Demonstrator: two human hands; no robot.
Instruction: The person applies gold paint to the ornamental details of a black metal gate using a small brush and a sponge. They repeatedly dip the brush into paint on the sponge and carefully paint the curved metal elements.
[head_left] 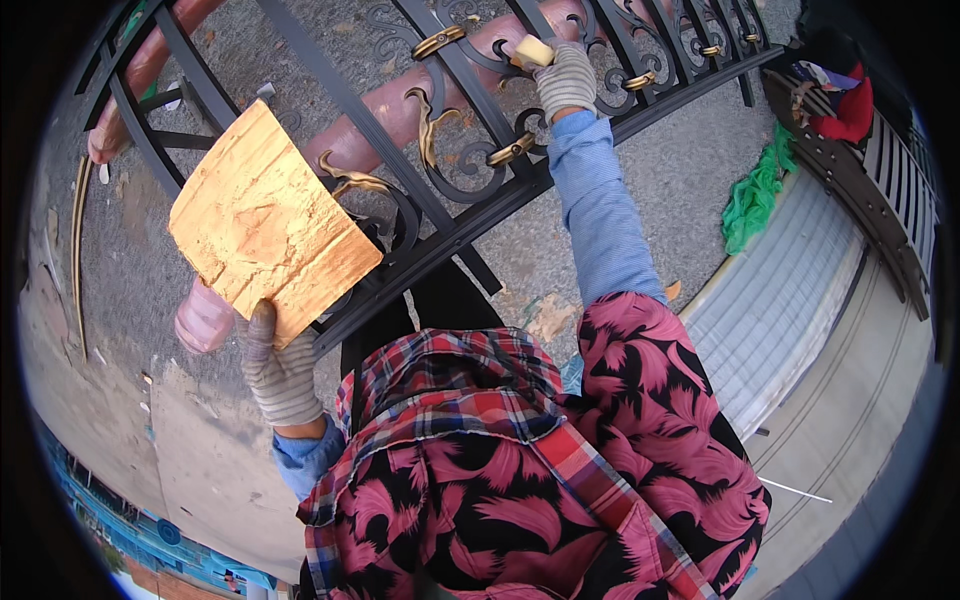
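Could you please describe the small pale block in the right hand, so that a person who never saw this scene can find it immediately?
Start from the black iron gate with gold scroll ornaments, lying across pink pipes. Follow the blue sleeve up to the gloved right hand near the top. The small pale block sits at its fingertips against the scrollwork; it is cream and plain, unlike the large gold-smeared board in the left hand.

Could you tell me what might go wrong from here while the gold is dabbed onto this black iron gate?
1. The small yellow sponge in the right hand sits close to the black scrolls, so gold could smear onto the dark bars.
2. The gold-coated board is gripped only at its lower corner by the left hand; it could tip or slip.
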